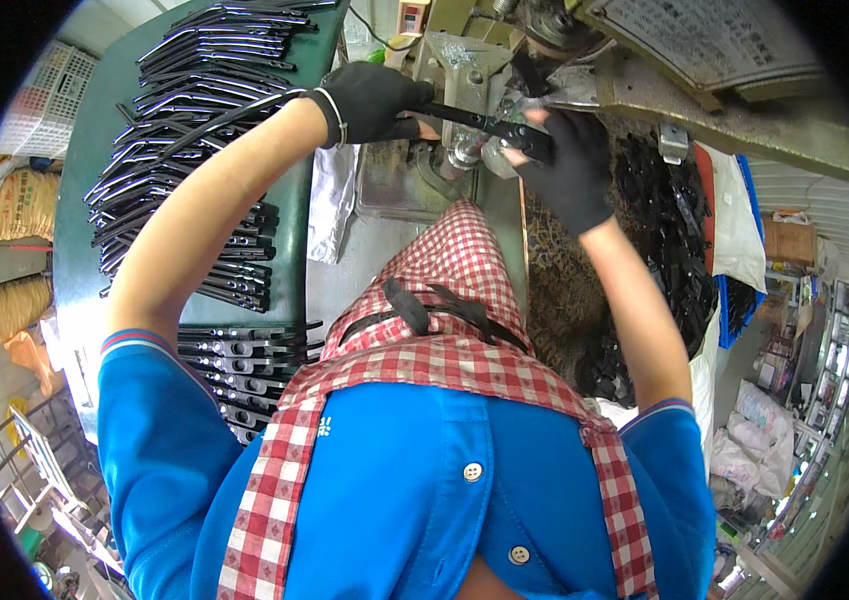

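Note:
Both my hands wear black gloves. My left hand grips one end of a long black metal bar that lies across the base of a grey press machine. At the bar's other end my right hand closes around it, just right of the machine's tool. The bar sits level between the two hands. A red-and-white checked apron over a blue shirt fills the lower middle of the view.
A green table on my left carries several stacks of long black bars. A heap of black metal parts lies on my right. Sacks and a white crate stand at far left; cluttered shelves at far right.

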{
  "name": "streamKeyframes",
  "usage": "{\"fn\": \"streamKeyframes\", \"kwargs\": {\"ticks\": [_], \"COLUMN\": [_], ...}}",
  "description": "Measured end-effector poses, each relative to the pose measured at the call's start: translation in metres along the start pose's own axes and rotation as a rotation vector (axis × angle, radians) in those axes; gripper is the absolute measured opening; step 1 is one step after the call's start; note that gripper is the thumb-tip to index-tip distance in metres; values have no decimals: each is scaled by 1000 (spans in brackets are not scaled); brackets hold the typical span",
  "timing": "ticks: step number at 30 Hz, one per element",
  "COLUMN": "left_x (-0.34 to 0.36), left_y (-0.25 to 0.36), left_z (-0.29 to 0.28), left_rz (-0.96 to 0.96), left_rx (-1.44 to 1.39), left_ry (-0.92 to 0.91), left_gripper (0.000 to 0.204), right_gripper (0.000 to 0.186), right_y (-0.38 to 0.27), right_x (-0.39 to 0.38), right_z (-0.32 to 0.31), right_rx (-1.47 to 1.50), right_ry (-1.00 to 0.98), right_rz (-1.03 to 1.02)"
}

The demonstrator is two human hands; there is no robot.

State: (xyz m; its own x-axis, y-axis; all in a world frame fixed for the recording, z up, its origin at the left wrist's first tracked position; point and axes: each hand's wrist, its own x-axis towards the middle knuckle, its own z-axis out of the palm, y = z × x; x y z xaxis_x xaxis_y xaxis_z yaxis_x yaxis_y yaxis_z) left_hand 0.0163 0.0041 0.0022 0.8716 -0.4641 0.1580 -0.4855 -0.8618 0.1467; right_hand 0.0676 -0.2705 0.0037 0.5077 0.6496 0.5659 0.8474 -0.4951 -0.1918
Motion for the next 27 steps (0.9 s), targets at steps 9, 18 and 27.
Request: {"fn": "streamKeyframes", "kwargs": {"ticks": [9, 18, 27], "left_x": [-7, -10, -48], "left_y": [0, 6, 37], "left_z": [-1, -12, -23], "left_rz": [-126, -117, -104], "left_rx": [-20, -99, -243], "left_ry": [-77, -60, 134], "left_gripper": [26, 38, 27], "right_gripper": [9, 30, 48], "right_y": [-10, 81, 116], "right_x": [-69, -75, -50], "right_z": [39, 136, 161], "right_rx": [609, 180, -170], "right_ry": [-380, -260, -668], "right_rz": [246, 426, 482]}}
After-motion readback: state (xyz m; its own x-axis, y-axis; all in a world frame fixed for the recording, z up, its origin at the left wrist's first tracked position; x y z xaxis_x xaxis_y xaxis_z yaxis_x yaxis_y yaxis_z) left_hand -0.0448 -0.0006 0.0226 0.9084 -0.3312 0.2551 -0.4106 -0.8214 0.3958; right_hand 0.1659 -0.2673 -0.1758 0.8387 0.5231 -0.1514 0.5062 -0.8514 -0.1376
